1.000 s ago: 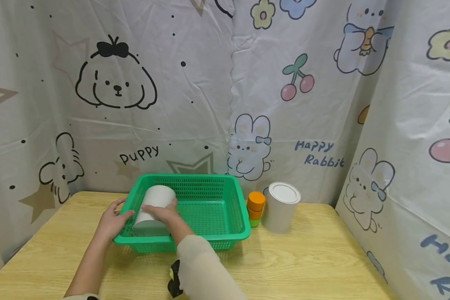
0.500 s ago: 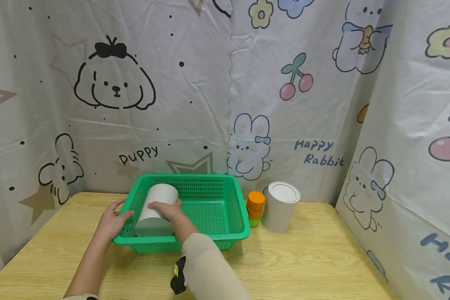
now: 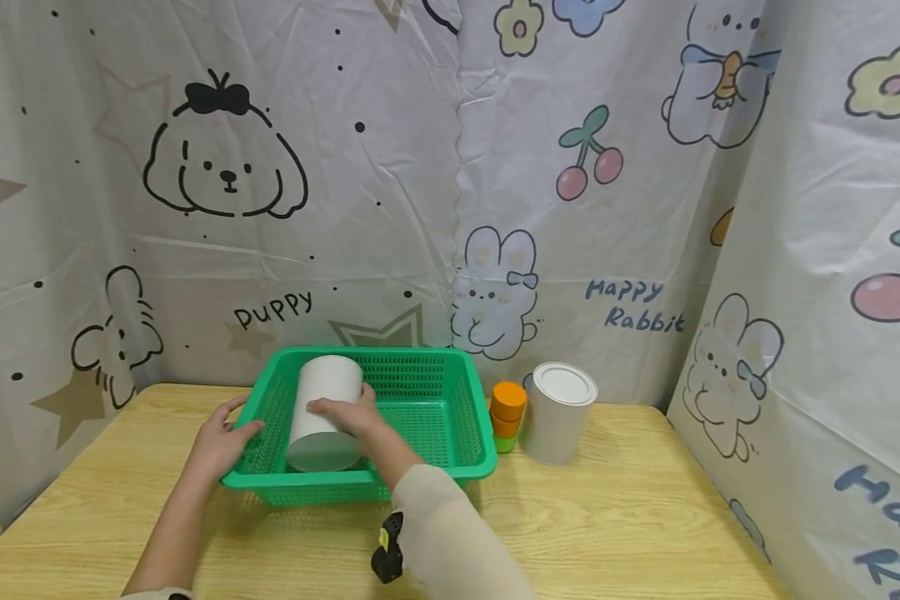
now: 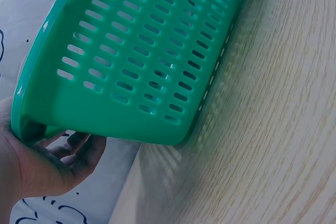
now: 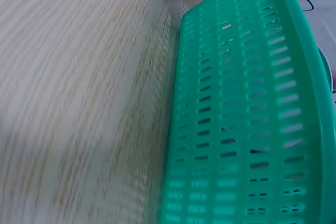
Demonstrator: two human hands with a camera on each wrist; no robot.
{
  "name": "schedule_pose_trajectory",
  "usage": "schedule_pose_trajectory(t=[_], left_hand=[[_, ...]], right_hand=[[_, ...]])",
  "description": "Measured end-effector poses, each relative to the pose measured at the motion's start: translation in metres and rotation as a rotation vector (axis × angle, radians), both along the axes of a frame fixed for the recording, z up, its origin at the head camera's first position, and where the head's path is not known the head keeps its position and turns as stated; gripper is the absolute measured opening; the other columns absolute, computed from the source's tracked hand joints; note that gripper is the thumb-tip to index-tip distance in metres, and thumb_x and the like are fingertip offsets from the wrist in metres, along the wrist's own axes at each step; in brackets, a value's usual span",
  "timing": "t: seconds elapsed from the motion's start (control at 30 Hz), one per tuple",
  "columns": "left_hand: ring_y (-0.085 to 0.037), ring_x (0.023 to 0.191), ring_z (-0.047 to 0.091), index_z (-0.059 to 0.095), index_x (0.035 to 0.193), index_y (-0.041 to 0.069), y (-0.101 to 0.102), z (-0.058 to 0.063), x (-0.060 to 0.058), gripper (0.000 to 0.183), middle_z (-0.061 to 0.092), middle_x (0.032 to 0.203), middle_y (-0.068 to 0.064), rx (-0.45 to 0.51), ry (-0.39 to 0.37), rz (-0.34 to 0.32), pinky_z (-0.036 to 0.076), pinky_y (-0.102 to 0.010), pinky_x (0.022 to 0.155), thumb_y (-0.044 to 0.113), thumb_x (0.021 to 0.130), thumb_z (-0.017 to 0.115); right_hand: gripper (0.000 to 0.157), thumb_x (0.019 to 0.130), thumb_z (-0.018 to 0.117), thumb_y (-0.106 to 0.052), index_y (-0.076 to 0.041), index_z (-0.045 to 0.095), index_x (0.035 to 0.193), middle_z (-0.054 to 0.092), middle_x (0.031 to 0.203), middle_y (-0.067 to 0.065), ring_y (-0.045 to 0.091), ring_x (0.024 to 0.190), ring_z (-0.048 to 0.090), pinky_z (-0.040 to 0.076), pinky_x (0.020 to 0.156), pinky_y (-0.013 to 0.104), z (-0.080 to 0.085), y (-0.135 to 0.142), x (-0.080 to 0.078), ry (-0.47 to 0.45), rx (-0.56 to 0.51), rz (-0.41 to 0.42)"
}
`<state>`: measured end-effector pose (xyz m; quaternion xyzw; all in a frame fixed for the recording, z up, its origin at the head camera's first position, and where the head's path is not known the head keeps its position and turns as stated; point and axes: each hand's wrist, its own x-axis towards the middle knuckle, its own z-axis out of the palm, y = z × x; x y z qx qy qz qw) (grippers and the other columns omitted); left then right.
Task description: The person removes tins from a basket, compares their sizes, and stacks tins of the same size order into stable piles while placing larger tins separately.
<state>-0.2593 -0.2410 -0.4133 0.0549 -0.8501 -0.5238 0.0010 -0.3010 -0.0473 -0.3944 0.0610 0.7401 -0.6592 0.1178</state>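
A green plastic basket (image 3: 450, 473) with slotted walls stands on the table. My left hand (image 3: 217, 446) holds its left rim, the thumb over the edge and the fingers outside; the left wrist view shows this hand (image 4: 58, 169) curled at the basket's corner. Inside the basket's left half, a white cylindrical canister (image 3: 328, 379) lies tilted, one flat end facing me. My right hand (image 3: 356, 415) grips it from its right side, thumb on top; the fingers are partly hidden behind it. In the right wrist view the basket wall (image 5: 241, 93) covers most of this work.
Right of the basket stands a small orange and green stack (image 3: 507, 415), close to its wall. Beside that is an upright white lidded can (image 3: 558, 417). A patterned curtain (image 3: 390, 167) hangs behind the wooden table (image 3: 607, 517).
My right hand has shifted the canister to the right and slightly away from me inside the basket. The left hand has kept its hold on the rim.
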Motion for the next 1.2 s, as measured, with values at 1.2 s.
schedule_pose_trajectory(t=[1.2], left_hand=[[-0.043,0.104,0.056,0.008,0.151,0.004,0.001,0.000,-0.001,0.070,0.030,0.140,-0.039,-0.010,-0.017,-0.010,0.052,-0.037,0.068,0.033,0.098,0.044]], right_hand=[[0.100,0.069,0.082,-0.035,-0.030,0.021,0.148,0.050,0.124,0.013,0.025,0.091,0.059,0.051,0.072,0.039,0.038,0.059,0.017,0.158,0.102,0.084]])
